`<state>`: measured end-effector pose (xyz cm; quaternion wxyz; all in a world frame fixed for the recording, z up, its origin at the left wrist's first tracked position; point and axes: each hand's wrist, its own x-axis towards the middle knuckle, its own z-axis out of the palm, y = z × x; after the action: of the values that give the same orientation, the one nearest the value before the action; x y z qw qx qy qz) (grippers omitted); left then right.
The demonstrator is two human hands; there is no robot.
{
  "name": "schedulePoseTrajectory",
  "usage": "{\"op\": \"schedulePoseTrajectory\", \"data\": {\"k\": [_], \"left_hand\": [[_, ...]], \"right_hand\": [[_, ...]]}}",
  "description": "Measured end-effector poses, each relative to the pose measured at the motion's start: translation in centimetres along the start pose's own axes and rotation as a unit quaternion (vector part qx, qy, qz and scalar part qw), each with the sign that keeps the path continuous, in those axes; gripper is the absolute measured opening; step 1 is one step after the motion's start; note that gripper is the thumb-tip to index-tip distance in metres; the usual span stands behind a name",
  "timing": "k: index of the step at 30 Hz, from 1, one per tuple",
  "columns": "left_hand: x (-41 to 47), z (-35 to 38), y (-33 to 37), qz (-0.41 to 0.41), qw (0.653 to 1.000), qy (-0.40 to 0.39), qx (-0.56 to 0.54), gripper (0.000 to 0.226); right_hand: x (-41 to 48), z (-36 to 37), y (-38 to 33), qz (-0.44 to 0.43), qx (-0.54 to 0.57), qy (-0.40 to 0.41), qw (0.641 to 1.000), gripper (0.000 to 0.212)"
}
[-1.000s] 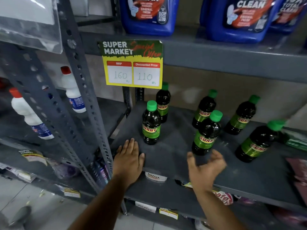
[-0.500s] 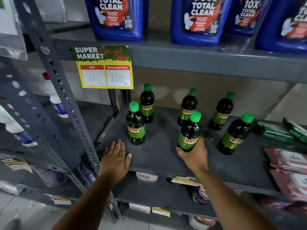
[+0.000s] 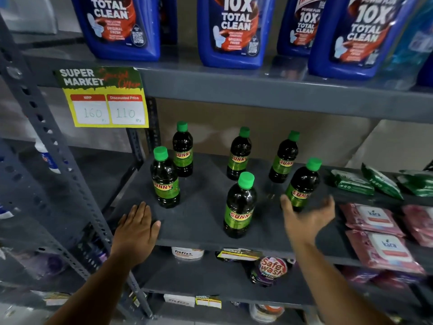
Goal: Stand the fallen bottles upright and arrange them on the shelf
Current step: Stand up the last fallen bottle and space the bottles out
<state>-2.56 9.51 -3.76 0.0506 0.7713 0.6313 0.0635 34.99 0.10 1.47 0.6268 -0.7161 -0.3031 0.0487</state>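
Several dark bottles with green caps and green "SUNNY" labels stand upright on the grey shelf. One stands at the front left, one at the front middle, one at the front right; three more stand behind. My left hand lies flat on the shelf's front left edge, below the front left bottle. My right hand hovers open, fingers spread, just in front of the front right bottle, holding nothing.
Large blue "10X Total Clean" jugs fill the shelf above. A yellow price tag hangs at the upper left. Green packets and pink wipe packs lie on the right. A perforated upright stands at the left.
My right hand has let go of the front middle bottle, which now stands alone, and has moved right toward the front right bottle. The left hand stays flat on the shelf.
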Motion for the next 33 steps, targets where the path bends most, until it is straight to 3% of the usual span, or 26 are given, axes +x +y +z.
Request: {"op": "schedulePoseTrajectory", "data": {"k": [2,4,6,9,19,21,23,25,27,29,31,33], "left_hand": [[0.0,0.0,0.0,-0.002,1.0,0.005,-0.005,0.08],[-0.1,0.0,-0.1,-0.005,1.0,0.007,-0.011,0.079],[0.0,-0.1,0.0,-0.009,1.0,0.003,-0.011,0.074],[0.2,-0.1,0.0,-0.01,1.0,0.002,-0.01,0.068],[-0.4,-1.1,0.2,0.017,1.0,-0.001,-0.017,0.073],[-0.1,-1.3,-0.3,0.021,0.999,-0.005,-0.026,0.07],[0.2,-1.4,-0.4,0.016,0.999,-0.009,-0.032,0.068],[0.2,-1.3,-0.3,0.009,1.0,-0.004,-0.005,0.07],[0.3,-1.2,-0.3,0.008,1.0,-0.002,0.009,0.073],[0.6,-1.2,-0.3,0.014,1.0,-0.006,0.013,0.072],[0.8,-1.2,-0.4,0.024,0.999,-0.018,0.012,0.069],[0.8,-1.3,-0.7,0.04,0.999,-0.029,0.009,0.067]], "right_hand": [[4.1,-0.5,0.4,0.058,-0.04,-0.065,0.995,0.12],[6.2,-0.7,1.2,0.074,-0.087,-0.157,0.981,0.099],[6.9,-0.7,2.4,0.057,-0.127,-0.18,0.974,0.068],[6.0,-0.9,3.3,0.041,-0.129,-0.181,0.974,0.053],[0.4,-4.6,3.8,0.054,-0.137,-0.189,0.971,0.066],[-0.4,-5.1,3.1,0.048,-0.114,-0.186,0.975,0.081],[-2.7,-6.1,3.3,-0.007,-0.11,-0.115,0.987,0.107],[-7.3,-6.3,4.0,-0.119,-0.137,-0.061,0.982,0.109],[-12.3,-5.2,3.9,-0.194,-0.137,-0.124,0.963,0.098],[-15.1,-2.6,3.1,-0.269,-0.09,-0.245,0.927,0.083],[-15.8,1.3,0.1,-0.267,-0.053,-0.349,0.897,0.07],[-15.1,5.9,-3.6,-0.227,-0.02,-0.389,0.893,0.064]]}}
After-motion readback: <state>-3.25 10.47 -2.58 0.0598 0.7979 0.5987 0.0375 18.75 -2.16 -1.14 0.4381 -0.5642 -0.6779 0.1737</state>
